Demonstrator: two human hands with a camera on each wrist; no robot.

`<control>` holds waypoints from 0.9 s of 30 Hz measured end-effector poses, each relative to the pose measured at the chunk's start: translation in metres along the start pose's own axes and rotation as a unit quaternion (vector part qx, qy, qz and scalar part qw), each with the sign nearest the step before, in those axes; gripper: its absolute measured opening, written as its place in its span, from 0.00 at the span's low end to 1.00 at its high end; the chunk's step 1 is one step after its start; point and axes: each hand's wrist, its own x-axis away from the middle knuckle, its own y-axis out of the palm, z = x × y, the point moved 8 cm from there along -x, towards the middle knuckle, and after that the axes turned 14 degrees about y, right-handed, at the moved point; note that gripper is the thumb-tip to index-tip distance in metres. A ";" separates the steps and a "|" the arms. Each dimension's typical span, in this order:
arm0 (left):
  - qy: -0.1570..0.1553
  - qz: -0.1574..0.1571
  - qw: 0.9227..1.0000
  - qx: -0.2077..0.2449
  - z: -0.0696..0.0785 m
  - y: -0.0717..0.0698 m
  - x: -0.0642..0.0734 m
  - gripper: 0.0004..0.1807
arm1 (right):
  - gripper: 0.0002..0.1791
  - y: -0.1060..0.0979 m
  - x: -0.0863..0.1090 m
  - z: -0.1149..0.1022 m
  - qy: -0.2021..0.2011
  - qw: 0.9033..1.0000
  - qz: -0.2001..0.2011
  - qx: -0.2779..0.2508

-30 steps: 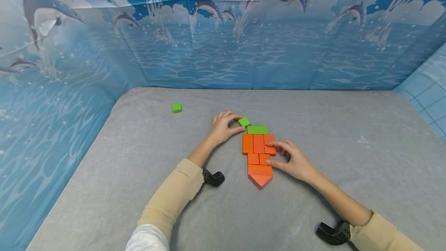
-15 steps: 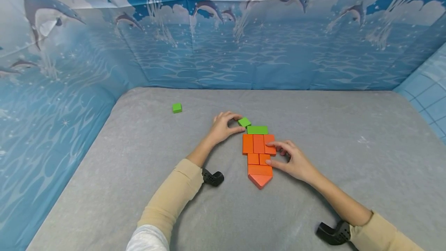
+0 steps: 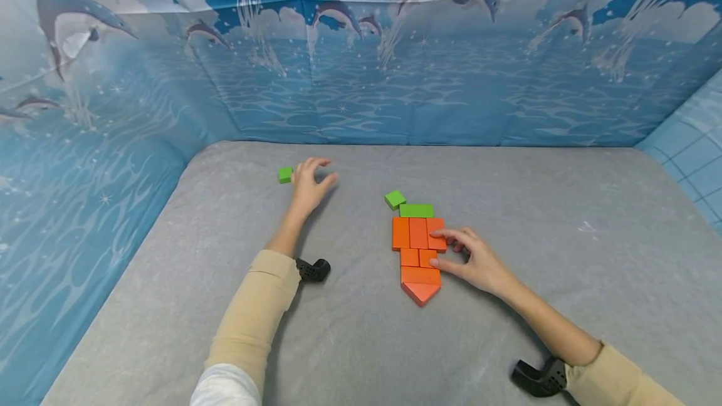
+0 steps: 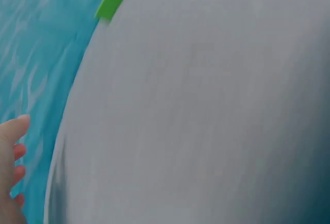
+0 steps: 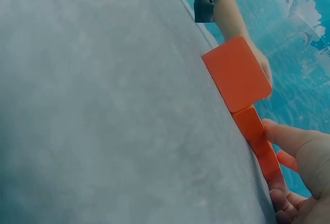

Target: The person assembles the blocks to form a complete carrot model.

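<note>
My left hand [image 3: 310, 183] is at the back left, thumb and fingers apart with nothing between them, beside a small green block [image 3: 284, 175] that it partly covers. On the grey cloth lies a flat group of orange blocks [image 3: 418, 232] ending in a triangular block [image 3: 420, 293] nearest me. A long green block [image 3: 416, 210] borders its far end, with another small green block [image 3: 395, 199] sitting askew at that block's left corner. My right hand [image 3: 479, 262] rests at the group's right side, its thumb and forefinger touching orange blocks; the right wrist view shows the thumb against one [image 5: 252, 126].
Grey cloth [image 3: 536, 205] covers the surface. A blue dolphin-print curtain [image 3: 361, 80] rises behind it and along the left. Black wrist-worn devices [image 3: 313, 270] stick out from both forearms.
My left hand has let go of the askew green block and moved left and back to the other small green block. The right hand and the blocks have stayed in place.
</note>
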 end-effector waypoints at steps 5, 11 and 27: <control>-0.043 0.046 0.997 -0.040 -0.031 -0.031 0.011 0.20 | 0.24 0.000 0.000 -0.001 -0.004 1.000 0.001 -0.002; -0.076 0.019 0.996 -0.044 -0.056 -0.052 0.022 0.26 | 0.24 -0.001 0.001 -0.002 -0.003 1.000 0.002 -0.006; -0.110 -0.091 0.988 -0.062 -0.083 -0.061 0.034 0.27 | 0.23 0.000 0.000 0.002 0.017 1.000 -0.004 -0.001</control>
